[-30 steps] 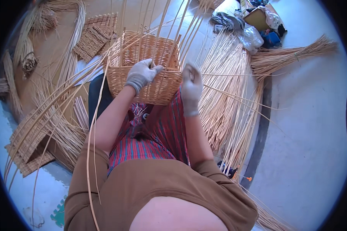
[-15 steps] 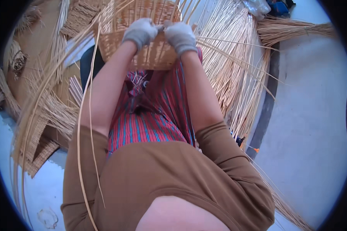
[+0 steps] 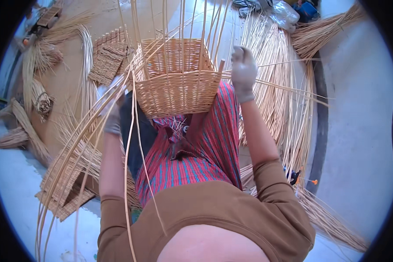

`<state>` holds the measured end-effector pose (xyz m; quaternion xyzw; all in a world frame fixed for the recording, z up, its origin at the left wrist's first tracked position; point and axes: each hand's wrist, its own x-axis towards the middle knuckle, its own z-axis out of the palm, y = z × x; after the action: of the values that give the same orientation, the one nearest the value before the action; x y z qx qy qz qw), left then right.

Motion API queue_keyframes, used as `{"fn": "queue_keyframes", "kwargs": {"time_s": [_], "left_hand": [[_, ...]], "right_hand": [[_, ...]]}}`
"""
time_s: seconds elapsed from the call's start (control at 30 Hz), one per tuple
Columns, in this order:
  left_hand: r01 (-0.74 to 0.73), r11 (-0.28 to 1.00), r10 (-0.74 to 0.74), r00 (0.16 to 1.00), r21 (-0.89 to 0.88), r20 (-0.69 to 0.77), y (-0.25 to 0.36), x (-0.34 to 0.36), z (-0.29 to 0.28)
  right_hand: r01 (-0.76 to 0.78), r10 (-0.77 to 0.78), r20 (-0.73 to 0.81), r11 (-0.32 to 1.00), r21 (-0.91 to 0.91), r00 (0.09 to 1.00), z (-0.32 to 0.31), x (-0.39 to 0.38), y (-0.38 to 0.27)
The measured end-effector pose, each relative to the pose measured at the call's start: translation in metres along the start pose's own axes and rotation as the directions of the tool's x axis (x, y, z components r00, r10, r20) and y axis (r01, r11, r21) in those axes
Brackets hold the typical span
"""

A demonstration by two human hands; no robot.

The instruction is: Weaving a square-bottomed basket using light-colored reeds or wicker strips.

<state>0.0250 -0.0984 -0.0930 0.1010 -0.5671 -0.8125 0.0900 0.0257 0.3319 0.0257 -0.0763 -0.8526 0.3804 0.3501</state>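
Note:
A woven wicker basket (image 3: 179, 94) rests at my knees, with long upright stakes (image 3: 182, 26) rising from its sides and a thicker rod (image 3: 221, 66) standing at its near right corner. My right hand (image 3: 243, 72), in a pale grey-cuffed glove, is raised just right of that rod, apart from the basket. Its fingers are loosely bent with a gap between them, and nothing shows in them. To the basket's left, my gloved left hand (image 3: 110, 111) is smeared by motion and partly behind a spray of long wicker strands (image 3: 89, 115); whether it grips them is unclear.
Pale loose rods (image 3: 273, 83) lie in a wide bundle on the right, with a tied bundle (image 3: 323, 32) beyond. Woven panels (image 3: 109, 59) lie at the far left and another (image 3: 63, 187) nearer. Clear plastic (image 3: 284, 15) sits at the back. Long strands cross my left arm.
Both hands have left the basket's near rim and moved apart, the left to the strands, the right beyond the corner rod. The basket appears lower in view and more of its inside shows.

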Motion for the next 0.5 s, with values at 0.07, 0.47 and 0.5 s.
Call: {"fn": "queue_keyframes", "kwargs": {"time_s": [0.07,0.47,0.5], "left_hand": [[0.284,0.959,-0.279,0.946,-0.005,0.165,0.054,0.046,0.021],[0.048,0.523,-0.686,0.617,0.851,0.387,0.085,0.095,0.097],[0.033,0.586,-0.638,0.635,0.81,0.436,0.081,0.095,0.093]], "right_hand": [[-0.047,0.076,0.181,0.986,-0.158,0.981,0.019,0.021,-0.012],[0.023,0.425,0.619,0.813,-0.582,0.661,0.046,0.049,0.001],[0.027,0.431,0.627,0.811,-0.585,0.649,0.049,0.05,0.004]]}}
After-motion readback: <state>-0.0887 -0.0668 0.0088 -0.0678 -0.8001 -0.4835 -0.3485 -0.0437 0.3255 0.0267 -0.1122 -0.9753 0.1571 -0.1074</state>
